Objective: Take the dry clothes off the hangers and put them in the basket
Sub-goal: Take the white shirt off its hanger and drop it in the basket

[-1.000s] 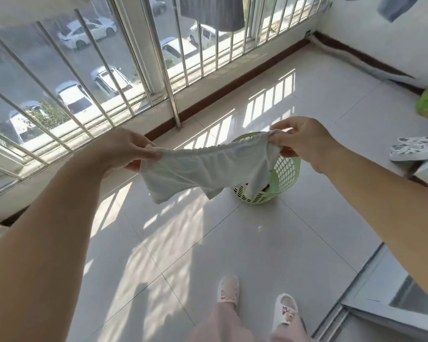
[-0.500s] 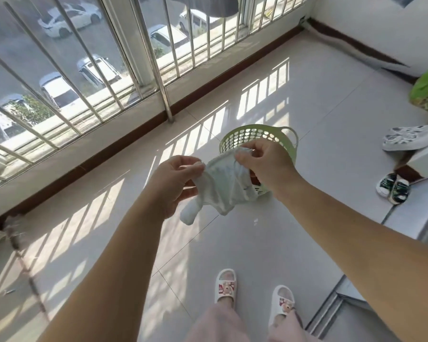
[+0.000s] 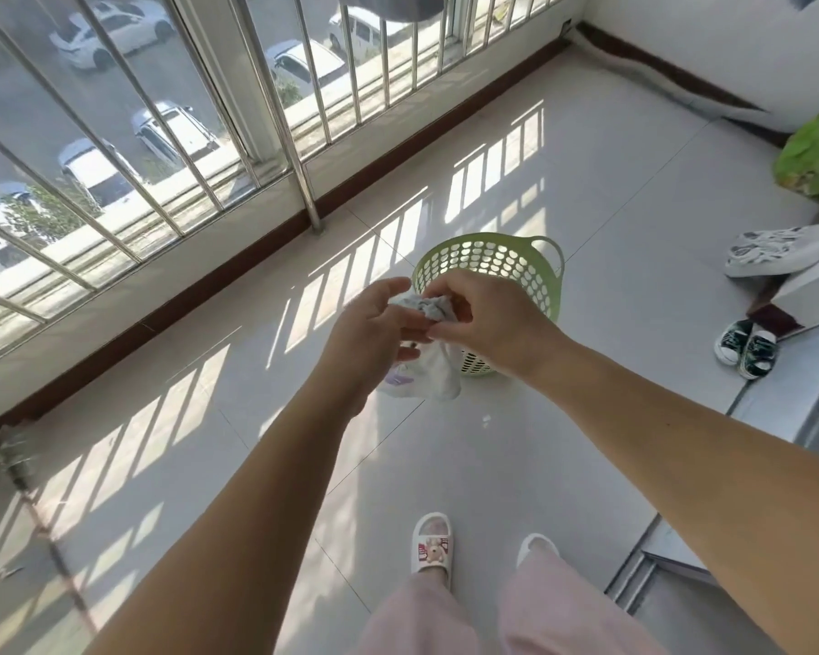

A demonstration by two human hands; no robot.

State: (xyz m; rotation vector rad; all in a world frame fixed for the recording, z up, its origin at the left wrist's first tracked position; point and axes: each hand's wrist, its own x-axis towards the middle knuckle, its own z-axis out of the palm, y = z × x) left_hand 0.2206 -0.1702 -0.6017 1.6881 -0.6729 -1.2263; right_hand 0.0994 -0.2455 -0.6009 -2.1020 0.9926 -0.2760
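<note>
Both hands have bunched the small white cotton garment (image 3: pixel 433 371), stretched wide a second ago. My left hand (image 3: pixel 374 323) and right hand (image 3: pixel 488 319) grip it above the green perforated plastic basket (image 3: pixel 516 262), ready to drop.

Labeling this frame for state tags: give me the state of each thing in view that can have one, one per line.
white garment: bunched up, held by both hands, off the hanger, not yet in the basket
left hand: gripping the garment
right hand: pinching the garment
green basket: upright on the floor, contents hidden
white sneakers: lying on the raised ledge
dark sneakers: standing as a pair on the floor
white slippers: worn on the feet
</note>
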